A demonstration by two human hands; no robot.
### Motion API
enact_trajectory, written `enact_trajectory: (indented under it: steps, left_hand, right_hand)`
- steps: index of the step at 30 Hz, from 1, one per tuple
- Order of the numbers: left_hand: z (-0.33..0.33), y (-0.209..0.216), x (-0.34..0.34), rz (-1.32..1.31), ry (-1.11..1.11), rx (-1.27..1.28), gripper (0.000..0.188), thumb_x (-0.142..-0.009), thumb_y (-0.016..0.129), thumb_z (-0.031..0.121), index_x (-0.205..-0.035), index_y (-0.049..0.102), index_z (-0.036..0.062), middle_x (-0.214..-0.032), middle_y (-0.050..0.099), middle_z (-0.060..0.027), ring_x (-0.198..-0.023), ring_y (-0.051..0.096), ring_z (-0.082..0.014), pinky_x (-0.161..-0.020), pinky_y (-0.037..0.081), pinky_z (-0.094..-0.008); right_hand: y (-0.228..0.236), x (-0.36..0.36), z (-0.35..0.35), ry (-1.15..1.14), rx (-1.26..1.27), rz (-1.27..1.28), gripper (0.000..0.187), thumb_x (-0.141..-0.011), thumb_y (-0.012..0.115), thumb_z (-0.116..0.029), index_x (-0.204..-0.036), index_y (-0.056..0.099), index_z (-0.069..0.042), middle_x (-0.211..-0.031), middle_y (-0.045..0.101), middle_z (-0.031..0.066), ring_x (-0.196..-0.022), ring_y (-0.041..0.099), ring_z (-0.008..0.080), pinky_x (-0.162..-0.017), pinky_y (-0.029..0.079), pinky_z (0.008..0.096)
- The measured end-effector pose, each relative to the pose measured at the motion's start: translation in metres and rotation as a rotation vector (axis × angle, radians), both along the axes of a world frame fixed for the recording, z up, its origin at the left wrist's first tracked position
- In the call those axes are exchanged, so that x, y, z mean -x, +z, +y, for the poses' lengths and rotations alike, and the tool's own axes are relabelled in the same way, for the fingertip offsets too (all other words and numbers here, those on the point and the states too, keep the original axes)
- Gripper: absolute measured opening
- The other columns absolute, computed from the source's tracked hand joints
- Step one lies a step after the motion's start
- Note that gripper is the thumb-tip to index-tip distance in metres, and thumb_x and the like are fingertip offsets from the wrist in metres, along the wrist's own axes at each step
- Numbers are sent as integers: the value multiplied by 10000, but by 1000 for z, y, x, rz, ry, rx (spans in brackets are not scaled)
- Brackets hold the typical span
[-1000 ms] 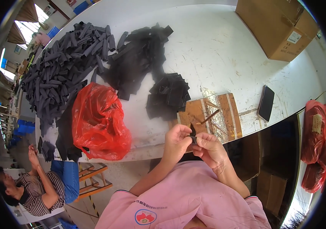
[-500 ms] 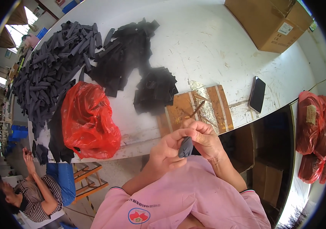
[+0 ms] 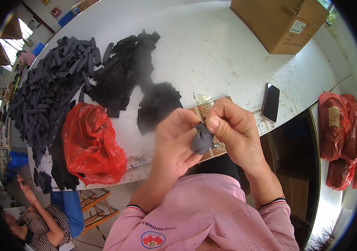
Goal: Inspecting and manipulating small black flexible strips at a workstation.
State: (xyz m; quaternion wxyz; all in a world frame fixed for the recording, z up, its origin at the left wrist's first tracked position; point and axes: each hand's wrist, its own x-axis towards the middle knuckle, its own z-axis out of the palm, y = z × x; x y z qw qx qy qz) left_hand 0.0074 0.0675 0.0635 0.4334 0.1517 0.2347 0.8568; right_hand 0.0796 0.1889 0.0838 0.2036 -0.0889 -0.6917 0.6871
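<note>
Taking the small dark-grey fabric piece [image 3: 202,141] between the two hands as the clock's centre, a co-worker in a striped top [image 3: 49,230] and blue jeans is at eight o'clock, beyond the edge of the long white scuffed table [image 3: 228,62]. At ten o'clock on that table spreads a large heap of dark-grey rolled fabric tubes [image 3: 57,79], with a crumpled, translucent red plastic bag [image 3: 90,146] below it at nine. To the right of the tubes, between ten and eleven, lies a loose pile of flat black fabric pieces [image 3: 124,71], and nearer the centre, at ten, a smaller cluster of black fabric squares [image 3: 157,104]. The left hand [image 3: 171,144] has its thumb and fingers curled in around the grey piece, pressing its left side; the piece looks bunched and rounded. The right hand [image 3: 239,136] pinches the top right edge between thumb and forefinger, its other fingers folded. Just behind the hands, mostly hidden, is a brown board with shiny tape [image 3: 205,100]. A black-screened smartphone [image 3: 271,102] lies at two o'clock, a large brown cardboard box [image 3: 266,27] stands at one, and knotted dark-red plastic bags [image 3: 339,138] sit far out at three.
</note>
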Motion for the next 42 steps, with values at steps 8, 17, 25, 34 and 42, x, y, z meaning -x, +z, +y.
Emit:
enact_trajectory:
  steps: [8, 17, 25, 34, 42]
  left_hand:
    - [8, -51, 28, -615, -343, -82, 298, -848, 395, 68, -1132, 411, -21, -892, 572, -125, -346, 290, -45, -334, 313, -172]
    - [15, -24, 13, -520, -273, -242, 274, -873, 382, 51, -1142, 374, -1, -801, 565, -92, -329, 319, -35, -330, 346, -187]
    - [7, -65, 13, -38, 19, 206, 255, -832, 497, 63, -1070, 419, 12, -763, 563, -79, -328, 293, -36, -318, 330, -197]
    - [1, -77, 6, -219, -96, 163, 236, -838, 481, 73, -1072, 464, 51, -847, 561, -87, -505, 438, -80, -416, 379, -218]
    - [13, -42, 18, 1030, 355, 419, 217, -763, 593, -9, -976, 552, -17, -983, 542, -92, -863, 508, -112, -789, 392, -226]
  right_hand:
    - [-56, 14, 29, 237, 616, -394, 275, -851, 528, -277, -907, 592, -16, -578, 395, -42, -511, 321, 49, -456, 272, 187]
    - [-45, 28, 31, 314, 624, -195, 196, -824, 578, -212, -749, 552, -33, -608, 467, -19, -537, 394, 46, -467, 320, 181]
    - [-82, 23, 25, 262, 503, -239, 289, -811, 590, -304, -696, 529, -46, -597, 453, -29, -529, 384, 52, -473, 322, 183]
    - [-90, 21, 27, 284, 535, -224, 167, -841, 545, -191, -748, 537, -53, -640, 533, 4, -542, 474, 55, -483, 382, 172]
    - [-69, 7, 20, -8, 6, -133, 266, -825, 560, -284, -807, 524, -21, -662, 496, 19, -597, 464, 101, -532, 382, 213]
